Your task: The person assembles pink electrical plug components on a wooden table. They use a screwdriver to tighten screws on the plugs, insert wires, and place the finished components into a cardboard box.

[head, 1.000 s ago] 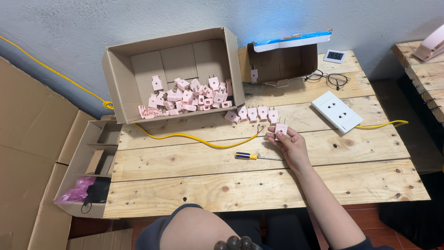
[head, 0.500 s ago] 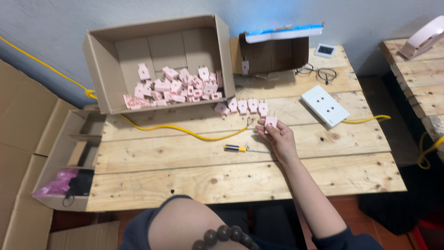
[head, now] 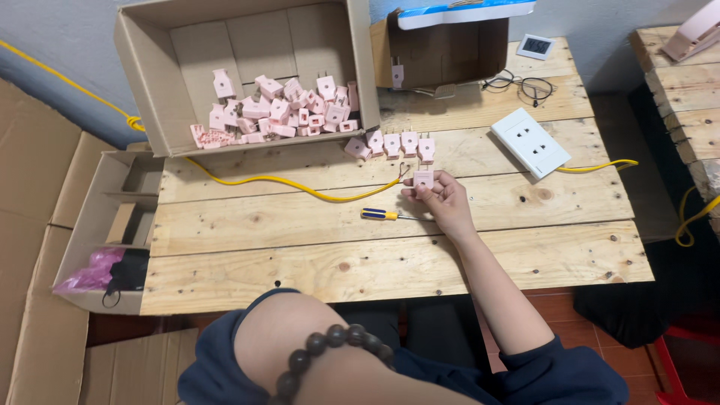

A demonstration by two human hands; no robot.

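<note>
Table: pale wooden plank table [head: 300,255], filling the middle of the frame.
Large box: open cardboard box [head: 150,82] at upper left, tipped on its side on the table, with a heap of pink plugs [head: 281,112] inside.
Small box: cardboard box [head: 450,52] at upper centre, with a blue and white lid.
Socket plate: white wall socket plate [head: 530,142] at centre right, on a yellow cable [head: 596,166].
Eyeglasses: thin-framed eyeglasses [head: 525,84], right of the small box.
Small display: white digital clock [head: 537,46] at the top.
Side carton: open carton [head: 105,225] at left, holding a pink bag [head: 88,273].
</note>
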